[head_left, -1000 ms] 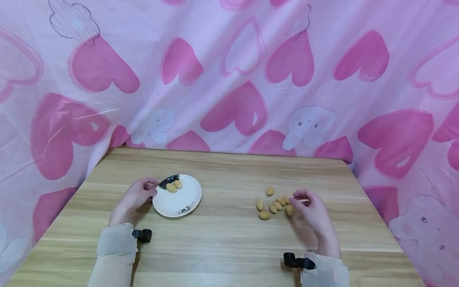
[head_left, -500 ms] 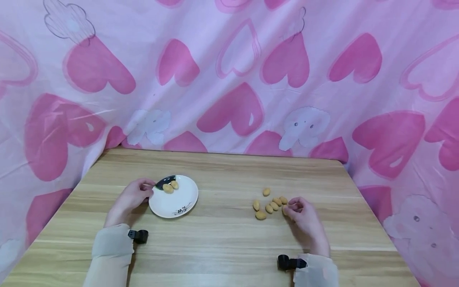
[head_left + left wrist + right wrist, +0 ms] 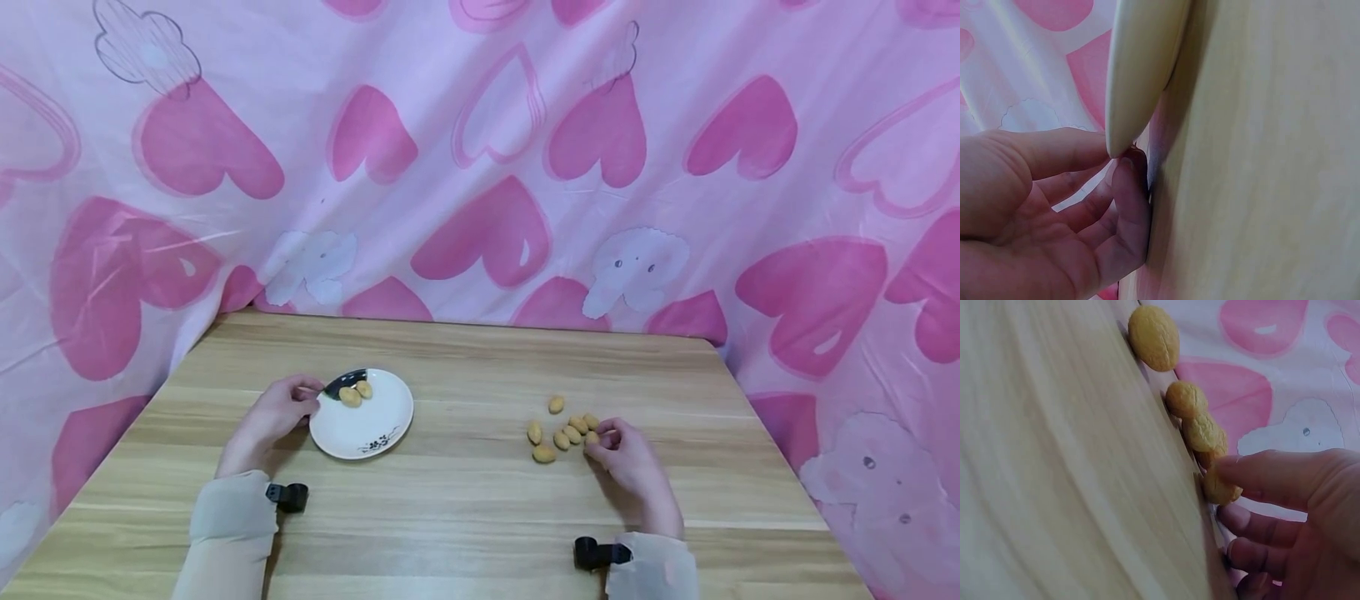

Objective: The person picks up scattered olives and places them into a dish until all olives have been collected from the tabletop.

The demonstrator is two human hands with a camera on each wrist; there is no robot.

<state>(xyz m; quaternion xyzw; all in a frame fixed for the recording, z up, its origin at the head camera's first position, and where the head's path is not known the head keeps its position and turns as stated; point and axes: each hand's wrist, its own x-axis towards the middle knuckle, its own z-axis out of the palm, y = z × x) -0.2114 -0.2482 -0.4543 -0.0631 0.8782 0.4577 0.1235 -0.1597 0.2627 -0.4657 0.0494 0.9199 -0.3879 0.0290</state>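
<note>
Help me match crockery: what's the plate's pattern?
The plate is white with a dark patch and floral print; best in head view.

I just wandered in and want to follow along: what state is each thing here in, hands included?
White plate: lying flat on the wooden table.
Two tan oval snacks: side by side on the plate.
Left hand: pinches the plate's rim.
Seven loose snacks: on the table, some bunched together.
Eighth snack: pinched; whether lifted, I cannot tell.
Right hand: pinches that snack.
Pink heart-print cloth: hanging, wrinkled.

Smooth plate [image 3: 352,427], wood-grained tabletop [image 3: 450,517]
</note>
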